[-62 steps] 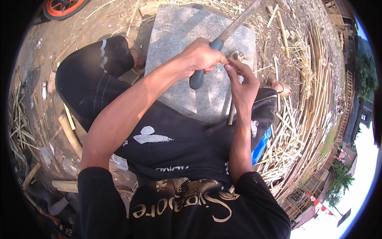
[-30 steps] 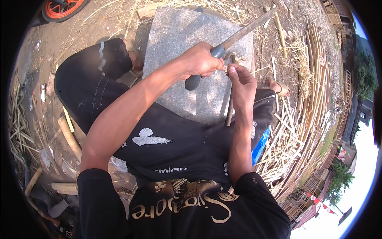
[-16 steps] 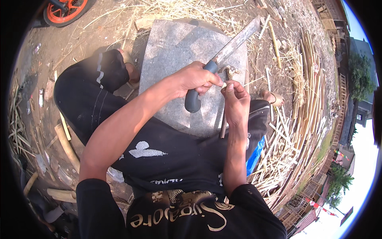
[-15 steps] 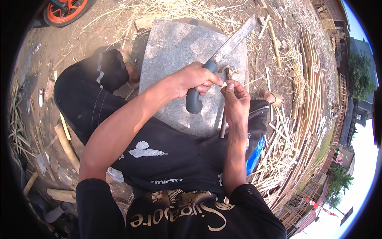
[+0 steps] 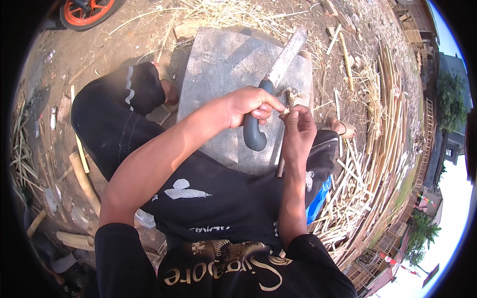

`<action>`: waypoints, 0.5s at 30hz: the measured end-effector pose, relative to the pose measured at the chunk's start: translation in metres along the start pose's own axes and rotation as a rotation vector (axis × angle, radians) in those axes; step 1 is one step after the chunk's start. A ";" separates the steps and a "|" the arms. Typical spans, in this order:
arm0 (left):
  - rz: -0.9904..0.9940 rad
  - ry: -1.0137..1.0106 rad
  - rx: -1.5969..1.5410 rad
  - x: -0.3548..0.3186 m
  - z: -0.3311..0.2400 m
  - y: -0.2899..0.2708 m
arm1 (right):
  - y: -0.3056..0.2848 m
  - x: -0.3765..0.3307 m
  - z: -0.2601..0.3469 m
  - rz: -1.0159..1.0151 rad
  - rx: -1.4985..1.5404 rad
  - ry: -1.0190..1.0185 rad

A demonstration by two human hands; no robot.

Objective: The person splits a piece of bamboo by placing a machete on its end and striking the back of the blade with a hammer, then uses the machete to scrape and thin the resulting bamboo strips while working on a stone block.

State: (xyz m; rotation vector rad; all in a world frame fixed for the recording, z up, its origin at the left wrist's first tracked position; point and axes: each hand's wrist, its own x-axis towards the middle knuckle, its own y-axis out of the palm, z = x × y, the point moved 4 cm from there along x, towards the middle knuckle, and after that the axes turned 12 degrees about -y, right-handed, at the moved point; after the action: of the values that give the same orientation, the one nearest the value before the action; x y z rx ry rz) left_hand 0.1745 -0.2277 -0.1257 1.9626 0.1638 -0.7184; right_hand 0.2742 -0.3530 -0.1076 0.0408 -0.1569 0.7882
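Note:
My left hand (image 5: 250,107) is closed round the dark grey handle of a machete (image 5: 285,58). Its worn blade points up and to the right over a grey board (image 5: 213,64). The thumb and forefinger of that hand reach to a tiny pale piece (image 5: 285,111), where they meet my right hand (image 5: 300,124). My right hand is closed in a pinch on that piece; it is too small to name. Behind the right hand, a dark stick (image 5: 280,168) with a rough, pale-brown top lies along the board, partly hidden.
Bamboo poles (image 5: 392,104) and a heap of split strips (image 5: 348,193) lie on the right. Thick bamboo lengths (image 5: 83,181) lie on the left. Pale shavings (image 5: 223,15) cover the ground beyond the board. An orange motorbike wheel (image 5: 89,12) stands at the far left.
The machete has turned a little more upright, its tip shifting left and its handle end right. Both hands remain together at the small pale piece.

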 end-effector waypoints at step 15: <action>-0.194 0.261 0.183 -0.008 -0.008 -0.002 | 0.012 0.000 0.011 -0.044 -0.187 -0.105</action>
State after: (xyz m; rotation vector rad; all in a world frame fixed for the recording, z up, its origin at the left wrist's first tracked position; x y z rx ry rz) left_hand 0.1701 -0.2187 -0.1199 2.2341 0.4659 -0.6152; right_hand 0.2640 -0.3457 -0.0970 -0.0907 -0.3274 0.7248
